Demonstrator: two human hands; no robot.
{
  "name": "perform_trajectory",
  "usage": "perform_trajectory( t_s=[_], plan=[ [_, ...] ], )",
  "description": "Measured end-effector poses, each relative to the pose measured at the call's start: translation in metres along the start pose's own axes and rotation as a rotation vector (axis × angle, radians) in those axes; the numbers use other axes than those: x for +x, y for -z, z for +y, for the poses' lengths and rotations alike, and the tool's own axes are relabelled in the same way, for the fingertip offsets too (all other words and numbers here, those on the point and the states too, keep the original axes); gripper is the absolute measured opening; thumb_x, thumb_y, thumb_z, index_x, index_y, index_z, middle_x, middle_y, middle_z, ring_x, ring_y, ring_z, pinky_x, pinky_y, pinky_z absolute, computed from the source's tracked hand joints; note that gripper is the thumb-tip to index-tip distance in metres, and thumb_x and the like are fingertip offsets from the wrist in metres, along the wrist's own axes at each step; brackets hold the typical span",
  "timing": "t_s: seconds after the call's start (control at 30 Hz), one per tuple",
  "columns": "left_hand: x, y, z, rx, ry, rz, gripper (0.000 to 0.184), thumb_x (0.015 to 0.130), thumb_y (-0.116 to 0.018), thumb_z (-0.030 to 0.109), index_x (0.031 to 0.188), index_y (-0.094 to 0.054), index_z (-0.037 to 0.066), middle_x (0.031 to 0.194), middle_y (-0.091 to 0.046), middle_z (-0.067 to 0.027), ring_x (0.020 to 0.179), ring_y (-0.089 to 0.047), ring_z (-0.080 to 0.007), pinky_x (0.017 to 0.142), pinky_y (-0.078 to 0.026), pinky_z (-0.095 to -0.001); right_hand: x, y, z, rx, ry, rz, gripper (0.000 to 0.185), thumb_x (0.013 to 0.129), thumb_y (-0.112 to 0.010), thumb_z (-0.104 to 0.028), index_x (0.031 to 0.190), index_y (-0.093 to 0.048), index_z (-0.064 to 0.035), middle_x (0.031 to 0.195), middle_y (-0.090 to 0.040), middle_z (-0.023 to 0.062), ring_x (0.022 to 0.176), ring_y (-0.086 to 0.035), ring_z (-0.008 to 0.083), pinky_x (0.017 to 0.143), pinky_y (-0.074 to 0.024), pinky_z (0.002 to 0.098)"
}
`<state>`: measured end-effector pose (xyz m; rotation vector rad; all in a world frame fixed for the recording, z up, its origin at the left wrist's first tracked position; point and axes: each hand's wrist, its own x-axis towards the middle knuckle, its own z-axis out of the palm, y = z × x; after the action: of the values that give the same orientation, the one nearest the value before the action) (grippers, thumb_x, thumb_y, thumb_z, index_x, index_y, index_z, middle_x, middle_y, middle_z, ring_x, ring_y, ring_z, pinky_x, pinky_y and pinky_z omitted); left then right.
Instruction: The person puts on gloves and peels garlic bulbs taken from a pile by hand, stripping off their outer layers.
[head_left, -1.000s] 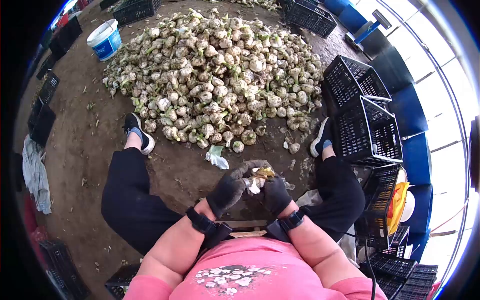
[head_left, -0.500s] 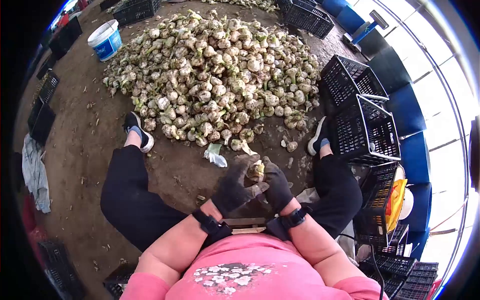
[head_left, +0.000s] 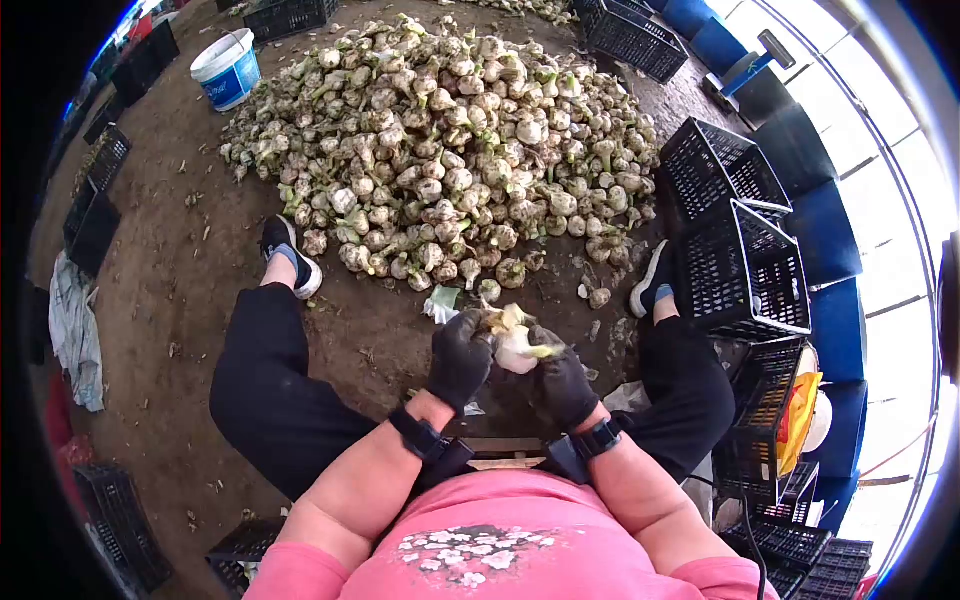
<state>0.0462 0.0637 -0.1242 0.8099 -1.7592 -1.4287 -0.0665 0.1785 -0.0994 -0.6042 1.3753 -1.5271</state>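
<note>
Cloth (head_left: 75, 335), pale and crumpled, lay on the brown earth floor (head_left: 165, 290), far out to the left of the left hand (head_left: 460, 358), with black crates (head_left: 92, 230) beyond it. Well ahead on that same side, a white bucket (head_left: 226, 72) with a blue lower part stood upright near the edge of a broad pile of bulbs (head_left: 450, 160). Closer in, ahead of the left hand and out to its left, a dark left shoe (head_left: 298, 258) with a white sole rested on the floor. The pile itself spread across the ground in front of both hands, dirty white with bits of green, and a small green and white scrap (head_left: 440, 303) lay just ahead of the left hand. That hand, in a dark glove, was bent narrow, its fingers pinching the left side of one white bulb (head_left: 517, 352). Ragged, yellowish skin stuck out at the bulb's top, and it hung between the two hands, above the floor. From the other side the right hand (head_left: 565, 385), gloved likewise, gripped it too, close to a pale greenish strip; the exact place of each fingertip could not be told. Ahead and to the right of the right hand was the right shoe (head_left: 652, 278), then open crates (head_left: 712, 285) beside it. Further right came a yellow bag (head_left: 797, 420) and, outermost, blue barrels (head_left: 838, 330).
</note>
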Motion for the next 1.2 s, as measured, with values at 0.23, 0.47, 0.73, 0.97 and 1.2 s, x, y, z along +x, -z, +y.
perform_trajectory(
  t_s=[0.23, 0.47, 0.73, 0.97, 1.2],
  plan=[
    [-0.009, 0.009, -0.035, 0.969, 0.103, -0.261, 0.052, 0.078, -0.064, 0.018, 0.129, -0.054, 0.017, 0.098, -0.066, -0.0264, 0.095, -0.063, -0.0427, 0.081, -0.051, -0.0454, -0.01, -0.015, -0.048, -0.04, 0.167, -0.051, 0.031, 0.102, -0.043, -0.026, 0.118, -0.054, -0.0013, 0.109, -0.061, 0.0092, 0.096, -0.059, 0.0132, 0.084, -0.0487, 0.0284],
    [0.0, 0.013, 0.016, -0.369, 0.627, -0.579, 0.071, 0.088, -0.059, 0.007, 0.149, -0.023, 0.012, 0.13, -0.051, -0.011, 0.099, -0.058, -0.0153, 0.078, -0.049, -0.0272, -0.006, 0.005, -0.012, 0.03, -0.018, 0.159, 0.027, 0.1, -0.05, -0.02, 0.12, -0.052, -0.0021, 0.11, -0.06, 0.0058, 0.098, -0.055, 0.0117, 0.083, -0.0477, 0.0269],
    [-0.018, 0.002, 0.021, -0.602, 0.395, -0.434, 0.076, 0.083, -0.06, -0.003, 0.148, -0.024, 0.01, 0.113, -0.058, -0.0056, 0.083, -0.058, -0.0081, 0.064, -0.048, -0.0217, -0.026, -0.03, -0.073, -1.092, 0.186, 0.261, 0.023, 0.088, -0.062, -0.024, 0.086, -0.062, -0.0011, 0.079, -0.063, 0.015, 0.07, -0.061, 0.029, 0.064, -0.0484, 0.0368],
    [-0.015, 0.007, 0.02, -0.045, 0.321, -0.418, 0.061, 0.079, -0.051, -0.002, 0.138, -0.038, 0.005, 0.109, -0.062, -0.0116, 0.085, -0.063, -0.0173, 0.07, -0.052, -0.0312, -0.003, -0.017, -0.031, -1.201, 0.22, 0.172, 0.03, 0.082, -0.062, -0.03, 0.077, -0.064, -0.0014, 0.075, -0.062, 0.0224, 0.072, -0.062, 0.0392, 0.066, -0.0475, 0.0479],
    [-0.009, 0.012, 0.031, -0.809, 0.609, -0.45, 0.07, 0.08, -0.053, -0.005, 0.143, -0.028, 0.009, 0.11, -0.058, -0.0155, 0.081, -0.063, -0.0215, 0.067, -0.057, -0.0351, 0.015, 0.042, 0.029, -0.801, -0.203, 0.219, 0.019, 0.08, -0.066, -0.023, 0.087, -0.068, -0.0046, 0.087, -0.068, 0.0168, 0.079, -0.066, 0.0331, 0.067, -0.0487, 0.0418]
  ],
)
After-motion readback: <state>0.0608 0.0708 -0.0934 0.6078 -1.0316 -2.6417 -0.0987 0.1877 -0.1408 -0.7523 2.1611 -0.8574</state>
